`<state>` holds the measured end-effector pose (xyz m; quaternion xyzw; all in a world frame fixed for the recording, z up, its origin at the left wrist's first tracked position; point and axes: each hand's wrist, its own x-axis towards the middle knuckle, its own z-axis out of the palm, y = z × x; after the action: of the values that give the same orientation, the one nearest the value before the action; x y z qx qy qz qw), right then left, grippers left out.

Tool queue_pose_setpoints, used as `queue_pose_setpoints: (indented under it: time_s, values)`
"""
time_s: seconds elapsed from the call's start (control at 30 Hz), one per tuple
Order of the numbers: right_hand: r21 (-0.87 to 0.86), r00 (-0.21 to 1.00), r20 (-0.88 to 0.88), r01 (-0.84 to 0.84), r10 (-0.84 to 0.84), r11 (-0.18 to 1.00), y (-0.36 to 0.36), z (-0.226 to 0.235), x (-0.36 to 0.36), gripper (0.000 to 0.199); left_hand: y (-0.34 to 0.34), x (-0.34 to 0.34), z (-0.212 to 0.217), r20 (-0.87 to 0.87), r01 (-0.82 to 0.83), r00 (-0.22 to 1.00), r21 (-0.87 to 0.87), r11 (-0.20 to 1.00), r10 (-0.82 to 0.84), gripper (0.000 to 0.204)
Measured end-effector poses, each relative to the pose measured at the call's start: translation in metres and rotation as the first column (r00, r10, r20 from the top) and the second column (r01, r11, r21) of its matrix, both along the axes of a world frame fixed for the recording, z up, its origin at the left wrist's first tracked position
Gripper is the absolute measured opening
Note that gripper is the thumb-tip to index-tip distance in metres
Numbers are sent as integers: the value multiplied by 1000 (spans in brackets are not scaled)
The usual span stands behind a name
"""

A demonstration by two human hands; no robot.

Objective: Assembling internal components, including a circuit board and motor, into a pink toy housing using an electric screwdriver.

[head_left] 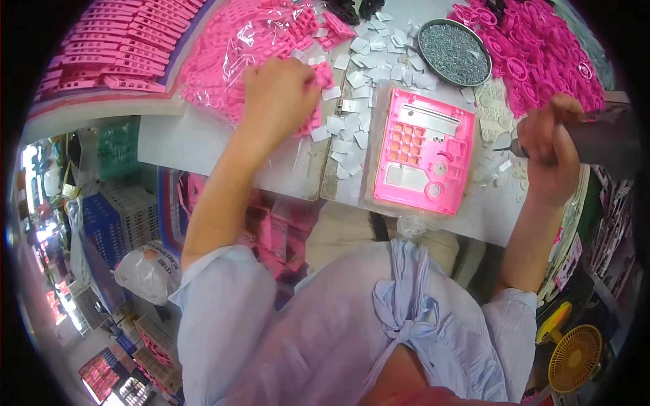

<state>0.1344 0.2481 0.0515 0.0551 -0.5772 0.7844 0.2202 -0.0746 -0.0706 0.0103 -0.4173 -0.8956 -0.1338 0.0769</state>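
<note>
At the pile of small pink plastic parts (223,64), my left hand (281,98) is closed, its fingers curled down among the pieces. Its fingertips are mostly hidden, so what they hold cannot be made out. On the right, my right hand (552,149) grips a dark power screwdriver (609,141), whose thin bit points left. Between the hands lies a pink plastic housing (430,152), open side up, with a grid of square holes and a silvery strip inside. The bit is to the right of the housing, apart from it.
Small white square pieces (355,111) lie scattered left of the housing. Behind it stands a round dish of small screws (455,53). Bright pink ring-shaped parts (535,51) are heaped at the far right, stacked pink panels (125,40) at the far left. A yellow fan (575,358) stands lower right.
</note>
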Motion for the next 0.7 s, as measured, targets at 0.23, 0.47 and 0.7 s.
queue_pose_setpoints:
  time_s: [0.23,0.47,0.7]
  values:
    - [476,623,-424,771,-657,423,-36,5,12,66,8,28,17,836,-478,440,526,703,-327,25]
    - [904,922,-245,329,-300,272,-77,-11,34,49,22,83,17,821,-534,-124,419,734,-558,25]
    - [685,981,-33,-118,193,719,-66,-26,-4,34,21,120,14,642,-471,-560,273,839,-524,31]
